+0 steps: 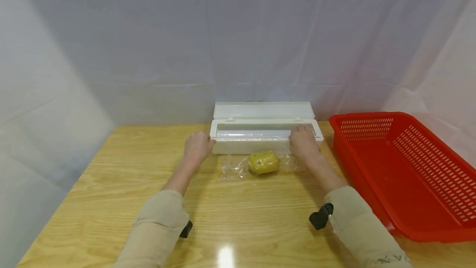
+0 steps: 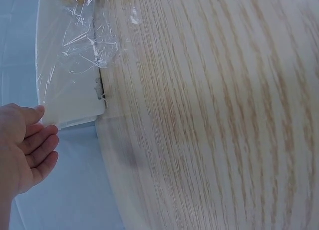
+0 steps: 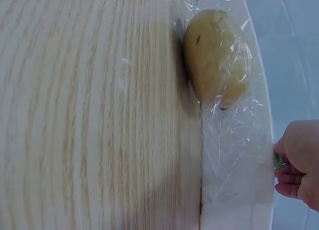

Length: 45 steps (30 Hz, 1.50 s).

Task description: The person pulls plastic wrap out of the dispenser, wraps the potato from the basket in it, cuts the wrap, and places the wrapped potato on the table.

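A white cling film dispenser [image 1: 256, 147] lies on the table with its lid [image 1: 264, 110] raised. Clear cling film [image 1: 232, 168] comes over its front edge and wraps a smooth yellow, mango-like fruit [image 1: 264, 162]. At the dispenser's left front corner, my left hand [image 1: 198, 147] grips the end with thumb and fingertips; the left wrist view shows its fingers [image 2: 42, 140] curled by that edge. My right hand [image 1: 303, 140] is near the right end, pinching a small green slide cutter [image 3: 277, 160] on the dispenser's edge. The head view hides this cutter behind the hand.
A red plastic basket [image 1: 366, 202] with perforated sides stands on the right of the wooden table [image 1: 238, 214]. White sheeting [image 1: 260, 44] hangs behind the dispenser and along both sides.
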Available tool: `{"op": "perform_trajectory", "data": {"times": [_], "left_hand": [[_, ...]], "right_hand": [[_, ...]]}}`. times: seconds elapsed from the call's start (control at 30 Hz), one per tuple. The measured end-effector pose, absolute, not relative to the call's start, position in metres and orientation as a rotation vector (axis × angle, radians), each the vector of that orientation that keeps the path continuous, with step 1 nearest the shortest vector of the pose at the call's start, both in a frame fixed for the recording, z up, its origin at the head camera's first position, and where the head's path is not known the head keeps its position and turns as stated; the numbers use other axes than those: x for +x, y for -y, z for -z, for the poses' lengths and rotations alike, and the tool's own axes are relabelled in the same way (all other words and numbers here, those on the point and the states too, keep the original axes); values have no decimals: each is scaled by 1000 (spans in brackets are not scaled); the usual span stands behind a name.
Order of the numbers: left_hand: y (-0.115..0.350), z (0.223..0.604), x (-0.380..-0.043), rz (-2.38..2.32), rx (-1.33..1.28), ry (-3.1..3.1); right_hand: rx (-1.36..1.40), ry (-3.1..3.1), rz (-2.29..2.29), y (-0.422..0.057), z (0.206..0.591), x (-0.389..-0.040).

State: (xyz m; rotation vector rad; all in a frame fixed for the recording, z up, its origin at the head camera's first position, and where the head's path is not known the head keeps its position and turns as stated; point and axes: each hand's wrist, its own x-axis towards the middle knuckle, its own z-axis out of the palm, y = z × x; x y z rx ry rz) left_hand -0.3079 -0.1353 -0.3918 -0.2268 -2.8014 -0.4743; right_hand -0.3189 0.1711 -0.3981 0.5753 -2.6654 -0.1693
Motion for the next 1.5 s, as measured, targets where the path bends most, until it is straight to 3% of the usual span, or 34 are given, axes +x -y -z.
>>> {"op": "perform_trajectory", "data": {"times": [0.4, 1.5], "left_hand": [[121, 401, -312, 437, -256, 2820], [136, 402, -315, 431, -248, 2752]], "right_hand": [[634, 2757, 208, -123, 387, -311], [672, 2865, 239, -80, 388, -328]]}}
